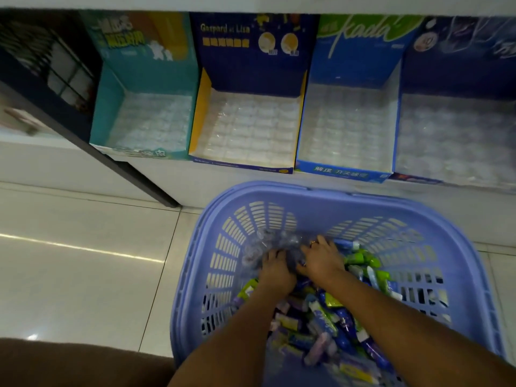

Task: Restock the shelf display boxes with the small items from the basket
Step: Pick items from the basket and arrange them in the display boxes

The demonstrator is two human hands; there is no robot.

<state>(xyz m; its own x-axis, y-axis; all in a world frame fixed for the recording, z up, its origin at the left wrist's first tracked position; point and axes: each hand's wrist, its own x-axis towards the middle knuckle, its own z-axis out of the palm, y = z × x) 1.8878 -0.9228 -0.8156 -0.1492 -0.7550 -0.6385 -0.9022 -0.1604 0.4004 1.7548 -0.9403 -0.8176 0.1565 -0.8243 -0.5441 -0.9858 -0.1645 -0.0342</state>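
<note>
The picking step is in hand: left hand and right hand reach among the small packets in the lavender basket, whether the fingers grip anything I cannot tell, and next a handful must go up to the display boxes

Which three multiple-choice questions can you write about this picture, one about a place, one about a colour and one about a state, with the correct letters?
1. Where are the left hand and the right hand?
A. in the teal box
B. in the basket, among the small items
C. flat on the floor

2. What colour is the basket?
A. red
B. black
C. lilac-blue

3. How is the clear tray of the navy and yellow box?
A. empty
B. full of items
C. under a lid

Key: 1 B, both forearms reach down inside its walls; 2 C, its rim and slotted walls show that colour; 3 A, only bare plastic pockets show.
</note>
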